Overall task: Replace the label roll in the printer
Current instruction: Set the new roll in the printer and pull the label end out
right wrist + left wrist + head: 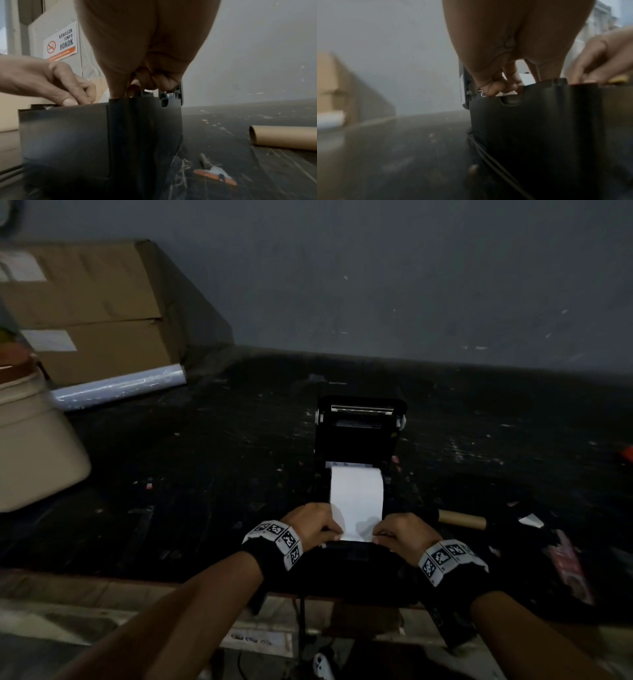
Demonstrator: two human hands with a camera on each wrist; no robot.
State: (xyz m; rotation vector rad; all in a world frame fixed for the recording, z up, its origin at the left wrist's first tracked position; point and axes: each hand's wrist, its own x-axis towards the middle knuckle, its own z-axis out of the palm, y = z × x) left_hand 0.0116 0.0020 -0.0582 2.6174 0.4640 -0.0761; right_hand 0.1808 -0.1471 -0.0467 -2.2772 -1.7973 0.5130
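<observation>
Dark, scuffed tabletop (212, 446) flecked with pale scraps, set against a plain grey wall (376, 275). Far left: two stacked brown cardboard boxes (89, 309) bearing white labels, with a roll of clear plastic film (120, 387) lying along their base. Near left: a beige plastic tub (30, 450). Right: a bare brown cardboard tube (283, 138) lying on its side, and nearer, an orange-and-white paper scrap (217, 175). Left wall: a white no-smoking sign (60, 42) reading "KAWASAN TANPA ROKOK".

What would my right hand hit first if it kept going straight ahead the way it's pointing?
Probably the white label strip, which your right hand already touches at its near edge, then the printer's raised lid beyond. Depth is hard to judge.
</observation>
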